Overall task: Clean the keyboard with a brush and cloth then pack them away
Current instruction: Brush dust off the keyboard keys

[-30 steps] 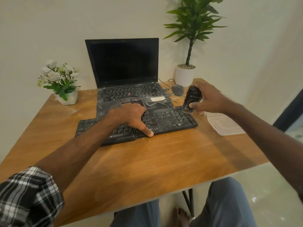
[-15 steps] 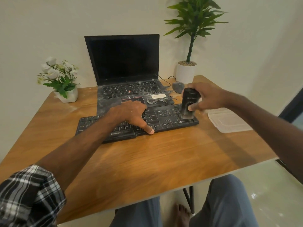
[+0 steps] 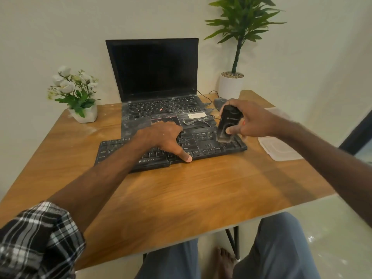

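Home desk corner. A small wooden table [image 3: 201,188] against a plain wall [image 3: 60,27] holds an open laptop [image 3: 155,77] and keyboard [image 3: 201,142] at centre, flowers [image 3: 72,87] at left, a potted plant [image 3: 231,87] upper right. Bare foot [image 3: 223,260] on shiny floor [image 3: 332,228] below.

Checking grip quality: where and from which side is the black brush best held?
Grip the brush around its upper black body, from its right, as the right hand does. It stands upright, bristle end down on the right end of the keyboard, so the lower part should stay free, and the left hand rests on the keys to its left.
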`<state>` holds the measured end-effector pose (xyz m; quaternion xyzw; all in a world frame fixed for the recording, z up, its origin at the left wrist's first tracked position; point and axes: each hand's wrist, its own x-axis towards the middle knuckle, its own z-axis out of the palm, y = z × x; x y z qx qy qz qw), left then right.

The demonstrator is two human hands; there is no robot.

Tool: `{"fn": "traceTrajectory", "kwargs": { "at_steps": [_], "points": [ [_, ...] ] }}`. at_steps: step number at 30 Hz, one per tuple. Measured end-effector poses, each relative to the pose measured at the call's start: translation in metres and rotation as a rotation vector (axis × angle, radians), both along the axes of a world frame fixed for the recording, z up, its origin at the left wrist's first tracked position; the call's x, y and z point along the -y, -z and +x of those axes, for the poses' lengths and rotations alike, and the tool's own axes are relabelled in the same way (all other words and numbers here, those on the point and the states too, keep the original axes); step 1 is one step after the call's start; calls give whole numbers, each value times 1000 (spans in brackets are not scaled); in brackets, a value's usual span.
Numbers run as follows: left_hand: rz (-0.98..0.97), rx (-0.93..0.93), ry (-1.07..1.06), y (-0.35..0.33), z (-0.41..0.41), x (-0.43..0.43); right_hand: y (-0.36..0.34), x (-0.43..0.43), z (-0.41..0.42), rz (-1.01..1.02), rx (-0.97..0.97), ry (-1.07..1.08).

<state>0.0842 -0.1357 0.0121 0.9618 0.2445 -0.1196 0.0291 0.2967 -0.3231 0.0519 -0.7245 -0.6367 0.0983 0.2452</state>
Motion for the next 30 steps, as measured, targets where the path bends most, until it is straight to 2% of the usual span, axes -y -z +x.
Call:
{"fn": "traceTrajectory", "kwargs": {
  "at_steps": [3,8,10,14,17,19,25,30],
  "points": [
    [-6,3,-6,1,-1,1,25,-1,-7,30,-8,-4],
    [-10,4,-15,1,0,1,-1,8,-1,-307,53,-55],
    [-10,-4,-15,-1,0,1,-8,6,0,-216,94,1],
    [-5,-9,-11,0,-1,2,17,7,-15,23,-17,74],
    [1,-6,-3,0,-2,3,23,11,-14,-68,-18,43],
    [-14,-1,-4,0,-2,4,12,14,-7,-160,-85,44],
    [-15,75,-5,3,-12,6,18,17,-12,39,-183,221],
    [6,158,14,13,-27,-1,39,15,-28,195,-51,299]
  ]
}}
